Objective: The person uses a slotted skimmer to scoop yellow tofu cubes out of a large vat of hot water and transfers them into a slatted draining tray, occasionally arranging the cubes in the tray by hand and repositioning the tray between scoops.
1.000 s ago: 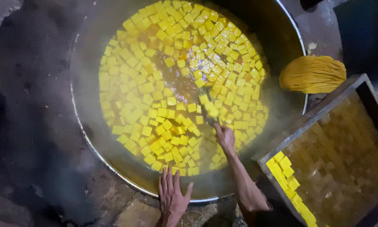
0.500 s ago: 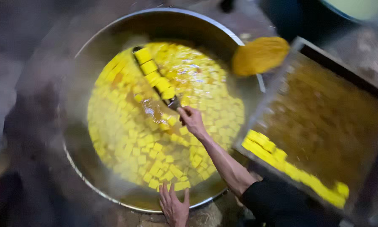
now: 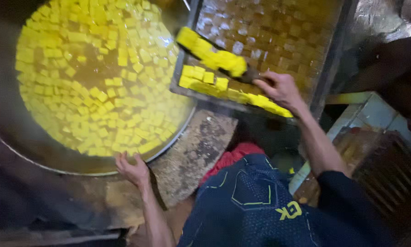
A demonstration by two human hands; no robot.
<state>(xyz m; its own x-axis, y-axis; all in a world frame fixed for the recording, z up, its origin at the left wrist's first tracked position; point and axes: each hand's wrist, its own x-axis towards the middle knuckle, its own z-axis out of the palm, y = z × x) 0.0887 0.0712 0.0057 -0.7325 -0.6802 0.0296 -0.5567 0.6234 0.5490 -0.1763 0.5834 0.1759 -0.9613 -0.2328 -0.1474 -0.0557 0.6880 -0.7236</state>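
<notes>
My right hand point(image 3: 281, 89) grips the handle of a flat scoop point(image 3: 247, 75) loaded with a row of yellow cubes point(image 3: 212, 52), held over the near-left corner of a wooden tray point(image 3: 336, 55). More yellow cubes point(image 3: 233, 93) lie along the tray's near edge. My left hand point(image 3: 133, 170) rests with fingers spread on the near rim of a big metal pan point(image 3: 54, 170) full of yellow liquid and several floating yellow cubes point(image 3: 96, 77).
A rough stone ledge point(image 3: 194, 153) lies between the pan and the tray. My dark patterned shorts point(image 3: 251, 201) and a red cloth point(image 3: 235, 153) fill the lower middle. A pale painted bench point(image 3: 370, 114) stands at the right.
My right hand has lifted the scoop with cubes out of the pan and swung it right, over the tray's corner. My left hand stays on the pan's rim. The view has shifted right.
</notes>
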